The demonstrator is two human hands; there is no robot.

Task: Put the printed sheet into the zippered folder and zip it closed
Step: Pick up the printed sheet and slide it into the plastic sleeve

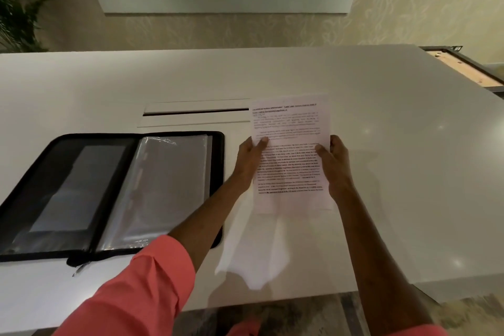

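Hands hold the printed sheet [290, 128], one on each side. The left hand [249, 161] pinches the left edge with its thumb on top of the words. The right hand [336, 163] pinches the right edge the same way. The sheet looks lifted a little off the white desk [381, 144], with its top end far from the person and its bottom end near. So its long side runs away from the person.

The zippered folder [217, 161] lies flat and open on the desk, to the left of both hands. The left hand is the one nearer to it, just beside its right edge. The folder's long sides also run away from the person, so the sheet and the folder point the same way. The clear pockets [169, 185] sit in the right half of the folder, the half closest to the sheet. The zip pull [80, 267] sticks out at the near edge, by the middle fold.

I think the sheet is not in the folder yet. It has to go left, across to the clear pockets, with hardly any turning. The zip is not closed yet.
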